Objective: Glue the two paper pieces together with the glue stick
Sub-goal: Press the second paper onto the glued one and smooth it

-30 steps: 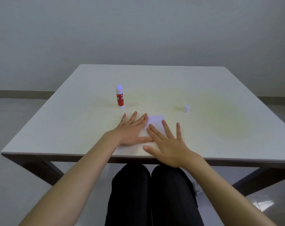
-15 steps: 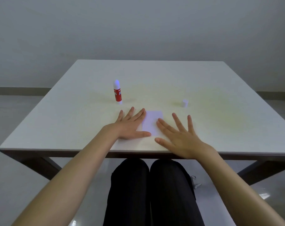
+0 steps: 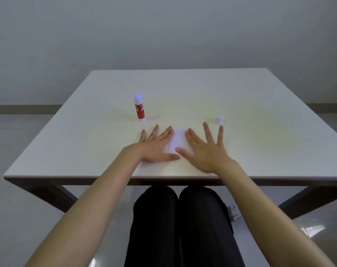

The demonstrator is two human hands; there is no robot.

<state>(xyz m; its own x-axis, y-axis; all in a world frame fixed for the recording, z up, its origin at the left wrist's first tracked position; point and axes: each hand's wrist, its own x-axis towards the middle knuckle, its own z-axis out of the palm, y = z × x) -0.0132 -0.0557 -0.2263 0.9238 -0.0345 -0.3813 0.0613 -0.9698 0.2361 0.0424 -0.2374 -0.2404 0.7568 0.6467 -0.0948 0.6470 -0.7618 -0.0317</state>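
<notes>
A small white paper [image 3: 178, 140] lies flat on the table near its front edge. My left hand [image 3: 156, 146] rests palm down on the paper's left side, fingers spread. On the paper's right side lies my right hand [image 3: 206, 150], also flat with its fingers apart. Only a narrow strip of paper shows between them; whether it is one sheet or two stacked I cannot tell. The red-and-white glue stick [image 3: 139, 108] stands upright behind my left hand, uncapped. Its white cap [image 3: 220, 119] sits just beyond my right fingertips.
The white table [image 3: 260, 151] has dark legs and a dark front edge. My knees in black trousers show below the front edge. A small metal clip [image 3: 233, 212] lies on the floor under the table at the right.
My right hand has slid off the paper's middle to its right side, uncovering a strip of paper. The left hand stays flat. The camera has tilted slightly.
</notes>
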